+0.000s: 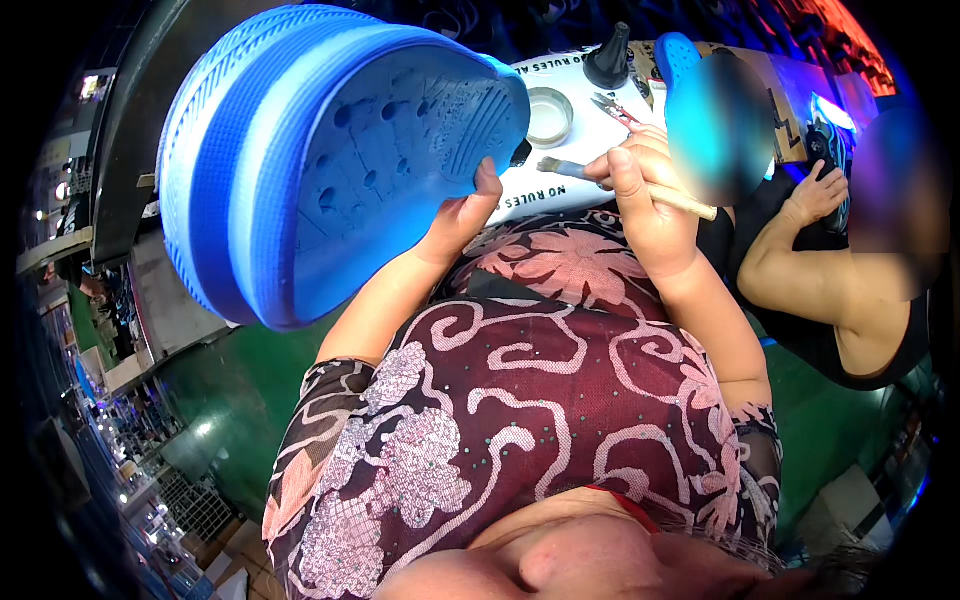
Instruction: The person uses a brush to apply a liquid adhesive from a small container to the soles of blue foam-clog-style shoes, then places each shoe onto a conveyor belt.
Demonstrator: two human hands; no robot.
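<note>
A blue foam shoe bottom (370,170), banded in lighter and darker blue with small holes inside, looms large at the upper left. My left hand (465,215) grips its near right edge, thumb on the inside, other fingers hidden behind it. Pinched in my right hand (645,195) is a brush (565,167) with a pale wooden handle, its bristles pointing left toward the shoe bottom but apart from it. Just beyond the bristles, a small round dish (549,116) rests on the white-covered table (525,195).
A black cone-tipped bottle (608,62) stands behind the dish. Red-handled snips (615,110) lie beside it, and another blue foam piece (678,55) is farther right. At the right, a co-worker's hand (822,195) touches a dark shoe (832,175). The floor (235,400) is green.
</note>
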